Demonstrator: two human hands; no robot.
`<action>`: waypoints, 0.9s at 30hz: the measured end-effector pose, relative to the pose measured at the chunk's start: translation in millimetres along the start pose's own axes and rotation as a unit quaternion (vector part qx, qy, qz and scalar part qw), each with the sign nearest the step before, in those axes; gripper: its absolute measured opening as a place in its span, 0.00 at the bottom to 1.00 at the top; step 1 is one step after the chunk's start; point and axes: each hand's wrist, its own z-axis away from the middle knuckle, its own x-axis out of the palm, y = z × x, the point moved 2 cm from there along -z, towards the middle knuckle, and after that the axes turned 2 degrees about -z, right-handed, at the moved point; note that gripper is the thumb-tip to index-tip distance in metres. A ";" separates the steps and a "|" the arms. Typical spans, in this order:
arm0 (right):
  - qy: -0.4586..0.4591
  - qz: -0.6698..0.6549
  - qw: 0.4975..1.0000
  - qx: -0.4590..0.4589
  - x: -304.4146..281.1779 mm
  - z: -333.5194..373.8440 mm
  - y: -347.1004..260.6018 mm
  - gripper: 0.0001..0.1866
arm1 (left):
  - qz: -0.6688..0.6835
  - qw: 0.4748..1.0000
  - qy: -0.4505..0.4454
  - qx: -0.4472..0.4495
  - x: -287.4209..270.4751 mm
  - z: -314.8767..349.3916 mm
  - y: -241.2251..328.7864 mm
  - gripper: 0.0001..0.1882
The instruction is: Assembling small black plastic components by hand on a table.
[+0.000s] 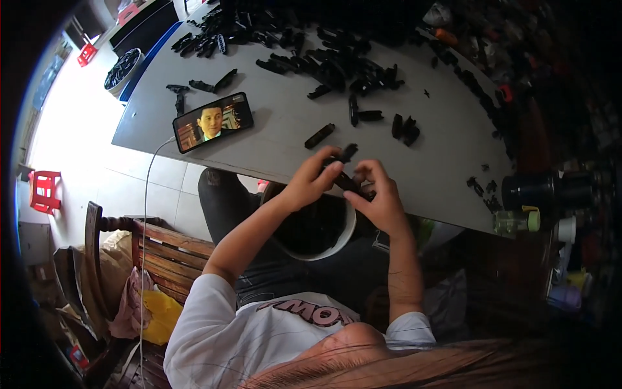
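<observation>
A slim black plastic part (345, 170) sits pinched between both hands at the grey table's (291, 139) near edge: left hand (310, 185) fingers closed on it, right hand (382, 201) fingers curled round its lower end. Below them rests a white-rimmed bowl (346, 233); matching black pieces (337, 68) heap along the far edge.

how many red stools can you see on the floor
2. One red stool stands on the pale floor at the left edge, level with the wooden chair. The other red stool is further off, upper left, beyond the grey table. Others may be hidden.
</observation>
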 end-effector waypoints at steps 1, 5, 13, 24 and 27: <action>0.003 0.001 1.000 0.000 2.7 3.2 2.1 0.17 | 0.064 0.993 0.042 -0.089 -0.1 4.2 -1.4 0.17; 0.039 -0.138 0.989 0.023 7.1 13.2 19.8 0.13 | -0.083 0.994 0.054 0.041 5.8 12.7 -5.6 0.19; 0.109 -0.056 0.992 -0.026 9.7 22.9 12.4 0.12 | -0.256 0.964 -0.028 0.059 10.4 32.2 17.5 0.21; 0.029 -0.022 0.999 0.003 39.7 46.2 68.8 0.15 | -0.439 0.888 -0.123 0.053 -2.8 54.5 2.6 0.18; 0.068 0.013 0.997 -0.018 20.7 35.2 59.5 0.14 | -0.489 0.853 -0.033 0.178 -25.2 26.8 10.2 0.18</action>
